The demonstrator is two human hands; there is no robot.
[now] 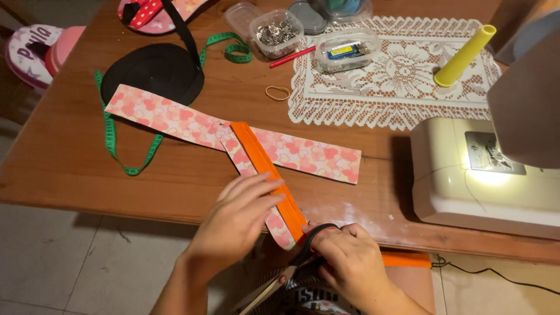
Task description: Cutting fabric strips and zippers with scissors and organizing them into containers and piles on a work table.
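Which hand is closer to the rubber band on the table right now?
Left. The left hand presses the orange strip, below the rubber band; the right hand sits further down at the table edge, holding scissors.

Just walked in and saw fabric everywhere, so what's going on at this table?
A person is working with fabric strips at a wooden table. The left hand lies flat on an orange strip laid along a pink heart-print strip. The right hand holds scissors at the strips' near end. A sewing machine stands lit to the right.
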